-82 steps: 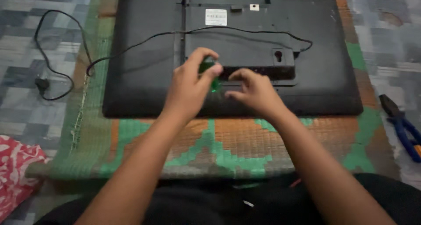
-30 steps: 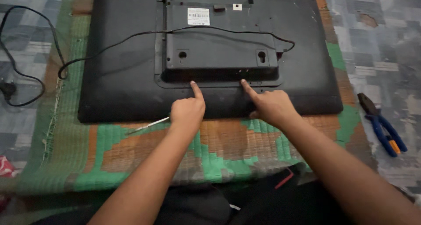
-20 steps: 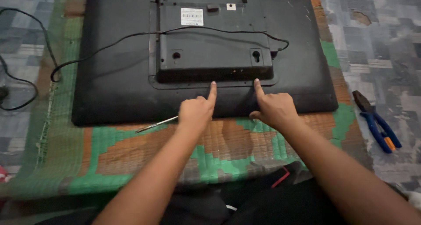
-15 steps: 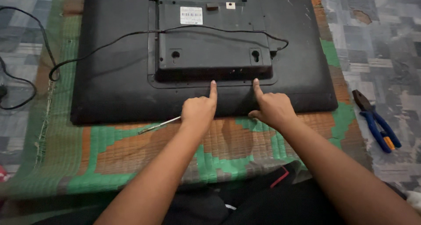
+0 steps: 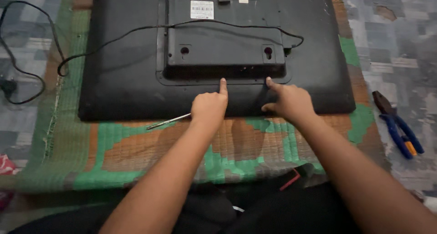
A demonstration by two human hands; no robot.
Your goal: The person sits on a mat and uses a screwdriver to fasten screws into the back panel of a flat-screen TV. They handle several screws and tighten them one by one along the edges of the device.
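Monitor (image 5: 123,79) lies face-down — long axis left-right, label edge away.

blue pliers (image 5: 399,130), woven mat (image 5: 136,147), patterned floor (image 5: 400,42)
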